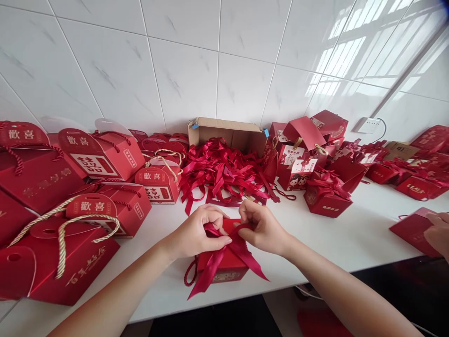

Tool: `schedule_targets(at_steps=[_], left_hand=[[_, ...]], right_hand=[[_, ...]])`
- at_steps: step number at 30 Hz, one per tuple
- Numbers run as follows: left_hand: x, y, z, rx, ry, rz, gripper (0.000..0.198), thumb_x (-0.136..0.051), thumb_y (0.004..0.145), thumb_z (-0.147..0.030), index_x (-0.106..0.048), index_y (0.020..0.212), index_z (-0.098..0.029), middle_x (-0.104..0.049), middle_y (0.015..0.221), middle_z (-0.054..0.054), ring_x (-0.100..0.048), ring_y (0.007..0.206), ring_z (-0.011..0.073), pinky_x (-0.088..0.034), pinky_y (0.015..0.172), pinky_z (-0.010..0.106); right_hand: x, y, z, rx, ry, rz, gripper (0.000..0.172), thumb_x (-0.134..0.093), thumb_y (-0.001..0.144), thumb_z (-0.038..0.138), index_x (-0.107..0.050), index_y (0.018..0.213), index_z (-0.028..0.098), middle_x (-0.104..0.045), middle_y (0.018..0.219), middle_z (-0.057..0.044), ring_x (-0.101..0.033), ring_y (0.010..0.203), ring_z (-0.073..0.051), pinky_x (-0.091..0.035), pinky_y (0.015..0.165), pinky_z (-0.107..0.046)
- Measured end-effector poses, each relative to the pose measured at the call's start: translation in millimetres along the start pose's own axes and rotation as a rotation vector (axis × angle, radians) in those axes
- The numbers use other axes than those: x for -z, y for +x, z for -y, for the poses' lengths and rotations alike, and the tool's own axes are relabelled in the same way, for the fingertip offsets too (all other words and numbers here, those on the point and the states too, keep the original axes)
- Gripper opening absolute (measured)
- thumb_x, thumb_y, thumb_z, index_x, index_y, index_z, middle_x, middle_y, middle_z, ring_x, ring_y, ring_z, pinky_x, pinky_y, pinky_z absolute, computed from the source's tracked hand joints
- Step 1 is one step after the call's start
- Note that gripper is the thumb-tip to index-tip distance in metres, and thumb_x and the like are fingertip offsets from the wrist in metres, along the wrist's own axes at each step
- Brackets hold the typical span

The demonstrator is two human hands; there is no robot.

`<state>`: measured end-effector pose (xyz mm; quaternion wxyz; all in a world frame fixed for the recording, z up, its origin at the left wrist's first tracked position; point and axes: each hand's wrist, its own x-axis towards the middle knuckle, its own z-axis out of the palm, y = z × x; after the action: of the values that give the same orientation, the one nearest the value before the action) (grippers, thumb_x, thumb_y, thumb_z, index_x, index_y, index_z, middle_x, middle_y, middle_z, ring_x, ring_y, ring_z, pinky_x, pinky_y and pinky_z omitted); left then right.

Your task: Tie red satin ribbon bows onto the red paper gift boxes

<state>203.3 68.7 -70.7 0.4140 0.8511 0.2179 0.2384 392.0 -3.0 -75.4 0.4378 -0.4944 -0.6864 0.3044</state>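
Red box [227, 263], near front edge of bench [168, 283], just below fingertips of left hand [201, 230] and right hand [264, 229], ribbon [211, 267] across its top, pinched between thumb and fingers of each.

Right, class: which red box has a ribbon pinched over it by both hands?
The front-centre box: left hand and right hand pinch its ribbon, while the other boxes sit apart from these hands.

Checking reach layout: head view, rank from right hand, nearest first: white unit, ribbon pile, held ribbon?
1. Held ribbon: in the right hand.
2. Ribbon pile: ahead, slightly left.
3. White unit: at the back, well right.
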Motion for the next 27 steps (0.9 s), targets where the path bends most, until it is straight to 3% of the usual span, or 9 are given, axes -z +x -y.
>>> schedule_targets(at_steps=[6, 11, 18, 27], left_hand=[[1.2, 1, 3, 0.027, 0.018, 0.016, 0.042, -0.067, 0.069, -0.024, -0.027, 0.057, -0.022, -0.056, 0.058, -0.001, -0.055, 0.105, 0.0241, -0.042, 0.089, 0.034], [4.2, 3, 5, 0.062, -0.002, 0.012, 0.04, -0.065, 0.071, -0.025, -0.027, 0.059, -0.024, -0.061, 0.057, 0.0, -0.054, 0.111, 0.0248, -0.044, 0.088, 0.034], [4.6, 5, 6, 0.056, 0.039, -0.004, 0.036, -0.065, 0.073, -0.028, -0.033, 0.058, -0.023, -0.065, 0.065, 0.002, -0.055, 0.114, 0.0262, -0.045, 0.091, 0.036], [3.5, 12, -5, -0.012, -0.032, -0.006, 0.034, -0.064, 0.078, -0.029, -0.038, 0.057, -0.021, -0.069, 0.081, 0.005, -0.055, 0.115, 0.0274, -0.042, 0.096, 0.038]], right_hand=[[-2, 1, -3, 0.03, 0.002, -0.048, 0.029, -0.047, 0.059, 0.004, -0.027, 0.068, 0.023, -0.03, 0.062, 0.008, -0.026, 0.055, -0.008, -0.021, 0.047, -0.022], [-3, 1, 1, 0.024, 0.028, -0.071, 0.029, -0.049, 0.058, 0.007, -0.027, 0.068, 0.023, -0.031, 0.061, 0.008, -0.025, 0.053, -0.008, -0.022, 0.047, -0.022], [1, 0, 3, 0.029, -0.001, -0.108, 0.028, -0.051, 0.057, 0.01, -0.028, 0.067, 0.022, -0.03, 0.058, 0.009, -0.024, 0.052, -0.008, -0.019, 0.046, -0.021], [6, 0, -5, 0.05, 0.108, -0.082, 0.023, -0.052, 0.06, 0.009, -0.035, 0.07, 0.021, -0.036, 0.059, 0.009, -0.031, 0.052, -0.008, -0.026, 0.048, -0.02]])
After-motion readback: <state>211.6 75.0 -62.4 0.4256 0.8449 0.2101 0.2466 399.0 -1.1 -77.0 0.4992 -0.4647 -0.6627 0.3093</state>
